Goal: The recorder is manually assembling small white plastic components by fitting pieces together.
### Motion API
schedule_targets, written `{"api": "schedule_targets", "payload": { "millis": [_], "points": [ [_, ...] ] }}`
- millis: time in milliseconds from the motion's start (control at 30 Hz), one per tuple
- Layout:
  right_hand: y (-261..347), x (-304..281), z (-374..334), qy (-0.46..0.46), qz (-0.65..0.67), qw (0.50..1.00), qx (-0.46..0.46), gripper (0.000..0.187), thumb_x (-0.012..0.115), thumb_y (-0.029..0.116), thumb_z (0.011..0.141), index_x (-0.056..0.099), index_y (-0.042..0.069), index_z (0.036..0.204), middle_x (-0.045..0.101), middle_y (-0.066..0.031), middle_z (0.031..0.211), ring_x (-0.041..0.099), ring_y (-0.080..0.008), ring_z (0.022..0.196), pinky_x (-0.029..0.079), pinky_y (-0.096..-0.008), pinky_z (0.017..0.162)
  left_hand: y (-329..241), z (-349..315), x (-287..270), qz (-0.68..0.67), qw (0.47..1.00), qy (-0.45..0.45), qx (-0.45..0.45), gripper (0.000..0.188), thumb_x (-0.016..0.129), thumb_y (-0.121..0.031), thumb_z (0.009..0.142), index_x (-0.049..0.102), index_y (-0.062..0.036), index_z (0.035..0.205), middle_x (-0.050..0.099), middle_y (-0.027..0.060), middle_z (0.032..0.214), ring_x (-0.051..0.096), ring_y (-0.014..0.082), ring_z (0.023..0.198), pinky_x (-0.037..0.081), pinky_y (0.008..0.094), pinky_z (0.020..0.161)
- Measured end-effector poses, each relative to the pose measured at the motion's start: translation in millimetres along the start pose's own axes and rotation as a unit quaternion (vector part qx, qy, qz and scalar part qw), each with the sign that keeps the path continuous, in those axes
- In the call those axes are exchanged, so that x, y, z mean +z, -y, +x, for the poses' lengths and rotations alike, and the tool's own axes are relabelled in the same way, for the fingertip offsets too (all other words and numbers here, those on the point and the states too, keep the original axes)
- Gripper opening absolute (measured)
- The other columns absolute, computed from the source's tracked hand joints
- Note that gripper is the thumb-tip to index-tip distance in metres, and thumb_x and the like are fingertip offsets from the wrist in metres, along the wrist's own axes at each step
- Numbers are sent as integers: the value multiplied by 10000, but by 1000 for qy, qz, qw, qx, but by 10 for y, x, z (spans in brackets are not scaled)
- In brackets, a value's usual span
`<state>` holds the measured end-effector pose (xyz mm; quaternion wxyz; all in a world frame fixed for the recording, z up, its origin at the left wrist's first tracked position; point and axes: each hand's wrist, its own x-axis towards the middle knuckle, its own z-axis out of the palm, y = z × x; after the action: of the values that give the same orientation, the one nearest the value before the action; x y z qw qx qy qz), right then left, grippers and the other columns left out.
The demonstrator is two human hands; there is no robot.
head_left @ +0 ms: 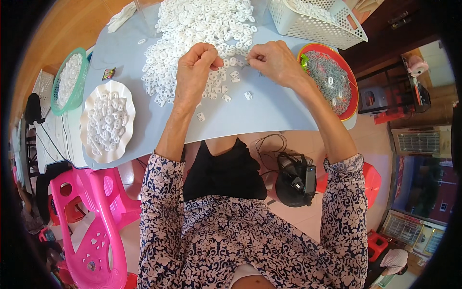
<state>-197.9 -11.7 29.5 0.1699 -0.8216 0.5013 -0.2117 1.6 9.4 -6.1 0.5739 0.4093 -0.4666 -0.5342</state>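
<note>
Over the front of a large pile of small white plastic pieces with holes [202, 24], my left hand [196, 62] is closed with its fingers curled. Whatever lies inside it is hidden. My right hand [276, 61] is a short way to the right, thumb and fingertips pinched together above the blue-grey table [279, 108]. Anything in that pinch is too small to make out. A few loose white pieces [248, 96] lie in front of the pile. Beside my right wrist stands a red round tray [355, 91] holding many thin grey wire-like bits and several white pieces.
A scalloped white dish [84, 126] of similar white parts stands at the left. Beyond it are a green basket [57, 94] and a small wrapped packet [109, 73]. A white perforated basket [308, 30] stands back right. Pink plastic chair [103, 212] at lower left; black bag [288, 185] below the table.
</note>
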Motion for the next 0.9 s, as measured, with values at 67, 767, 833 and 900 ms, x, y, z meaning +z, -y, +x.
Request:
{"api": "schedule_targets", "payload": {
  "millis": [67,767,833,900],
  "points": [
    [16,-48,-1,38,-38,999,2,107,603,79,757,658,-1,804,646,-149,690,608,-260,589,479,-335,591,9,2,3,1,1000,-2,-2,139,530,-120,861,618,-14,857,611,31,714,527,83,684,433,232,672],
    [-27,102,96,71,-115,981,-141,90,614,80,757,636,-3,785,615,-152,723,596,-323,701,476,-402,648,36,5,8,4,1000,9,8,145,536,-126,872,617,-6,859,606,30,706,526,78,674,434,227,662],
    [-63,97,96,59,-87,985,-134,102,613,79,759,644,-1,813,627,-149,729,599,-317,695,478,-389,643,34,4,1,10,1000,6,4,148,537,-131,872,617,-7,865,607,29,706,524,77,676,434,227,661],
    [-89,65,84,46,-59,989,-126,119,612,79,761,653,1,841,638,-146,736,602,-311,689,480,-376,639,12,-2,13,8,1000,7,4,149,537,-133,872,617,-7,867,606,28,706,523,77,678,434,227,661]
  ]
}}
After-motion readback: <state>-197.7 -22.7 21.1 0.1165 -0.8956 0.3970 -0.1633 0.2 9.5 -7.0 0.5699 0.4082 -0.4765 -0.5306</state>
